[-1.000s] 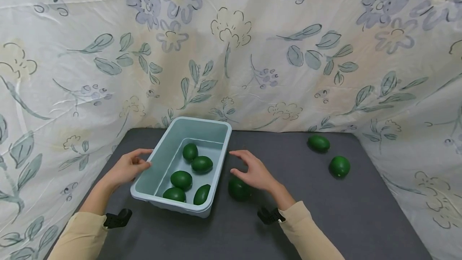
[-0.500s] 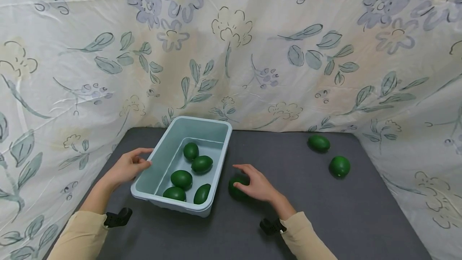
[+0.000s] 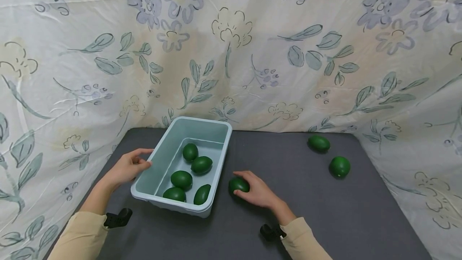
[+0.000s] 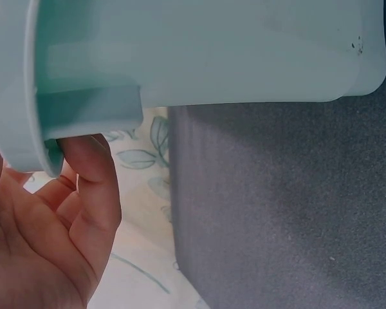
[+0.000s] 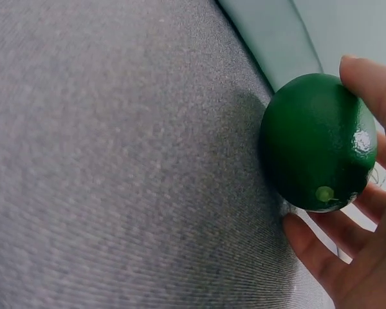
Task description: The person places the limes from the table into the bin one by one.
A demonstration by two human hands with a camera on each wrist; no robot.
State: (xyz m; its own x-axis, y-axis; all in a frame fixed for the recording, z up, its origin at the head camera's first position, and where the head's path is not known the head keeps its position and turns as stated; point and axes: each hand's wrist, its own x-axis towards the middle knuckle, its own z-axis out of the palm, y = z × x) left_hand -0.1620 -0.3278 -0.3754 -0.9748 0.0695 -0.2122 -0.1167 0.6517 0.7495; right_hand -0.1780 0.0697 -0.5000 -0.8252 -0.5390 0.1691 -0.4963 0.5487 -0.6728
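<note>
A pale blue-green plastic bin (image 3: 182, 126) stands at the left of the table, with several green limes (image 3: 181, 179) inside. My left hand (image 3: 126, 166) holds the bin's left rim; in the left wrist view, fingers (image 4: 93, 187) curl up under the rim's lip. Just right of the bin, my right hand (image 3: 257, 189) grips another lime (image 3: 238, 185). Up close, this lime (image 5: 315, 141) is glossy, with a pale stem spot facing the camera. The thumb and fingers are around it, and it appears to be resting on the table.
Two more limes, one farther back (image 3: 319, 143) and one nearer (image 3: 339, 167), lie on the dark grey tabletop (image 3: 361, 220) at the right. A floral cloth (image 3: 252, 51) hangs behind and beside the table.
My right hand has come away from the bin's right side, down toward me, and its thumb and fingers have closed around the lime there. The left hand and bin have stayed put.
</note>
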